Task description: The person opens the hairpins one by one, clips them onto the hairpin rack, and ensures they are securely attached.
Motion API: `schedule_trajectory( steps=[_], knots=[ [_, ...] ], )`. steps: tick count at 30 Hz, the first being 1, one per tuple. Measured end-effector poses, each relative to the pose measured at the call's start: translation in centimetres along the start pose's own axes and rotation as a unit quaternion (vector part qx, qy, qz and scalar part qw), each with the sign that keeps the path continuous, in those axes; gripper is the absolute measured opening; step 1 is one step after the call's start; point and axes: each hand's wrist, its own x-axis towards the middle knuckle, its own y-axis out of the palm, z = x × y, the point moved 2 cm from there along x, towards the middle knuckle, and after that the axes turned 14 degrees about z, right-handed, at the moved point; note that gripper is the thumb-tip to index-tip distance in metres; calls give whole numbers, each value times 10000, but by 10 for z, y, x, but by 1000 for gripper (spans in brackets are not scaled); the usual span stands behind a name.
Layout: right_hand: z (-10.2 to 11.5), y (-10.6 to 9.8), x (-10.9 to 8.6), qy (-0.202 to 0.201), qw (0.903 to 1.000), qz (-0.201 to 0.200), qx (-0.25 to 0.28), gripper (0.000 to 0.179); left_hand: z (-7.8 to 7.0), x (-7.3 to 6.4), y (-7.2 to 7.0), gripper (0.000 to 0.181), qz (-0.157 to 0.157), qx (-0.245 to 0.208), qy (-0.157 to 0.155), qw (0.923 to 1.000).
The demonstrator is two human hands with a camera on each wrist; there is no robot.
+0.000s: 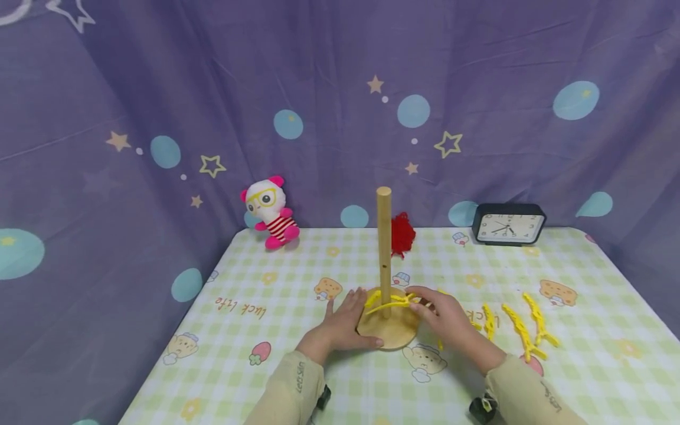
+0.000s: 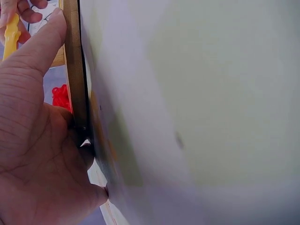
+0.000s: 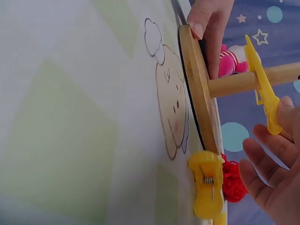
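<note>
A round wooden base [image 1: 390,333] carries an upright wooden pole [image 1: 385,248]. At the base's left rim, my left hand [image 1: 342,324] rests with thumb and fingers spread along the edge. My right hand [image 1: 443,313] pinches one end of a yellow plastic clip [image 3: 266,89] between thumb and index finger. The clip's long arms lie on both sides of the pole, low above the base; whether they grip it I cannot tell. Under the right hand, a second yellow clip [image 3: 207,185] with a metal spring stands beside the base, partly hidden in the head view.
Several more yellow clips [image 1: 523,330] lie on the right of the checked tablecloth [image 1: 212,366]. Behind the pole sits a red yarn bundle [image 1: 402,235]. A panda plush toy [image 1: 276,212] is at the back left, a black clock [image 1: 509,224] at the back right.
</note>
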Motion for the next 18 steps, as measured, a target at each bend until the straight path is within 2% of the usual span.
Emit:
schedule_trajectory(
  steps=[3, 6, 11, 18],
  knots=[
    [-1, -3, -4, -28, 10000, 43, -45, 42, 0, 0, 1, 115, -7, 40, -30, 10000],
    [-1, -9, -10, 109, 9999, 49, -75, 47, -1, 0, 1, 114, 14, 20, -14, 10000],
    [-8, -26, -27, 476, 9988, -13, -59, 43, -1, 0, -1, 113, 68, -26, -8, 10000],
    [-21, -55, -57, 845, 9952, -209, -454, 40, -3, -4, -4, 110, 65, -151, 26, 9999]
  ],
)
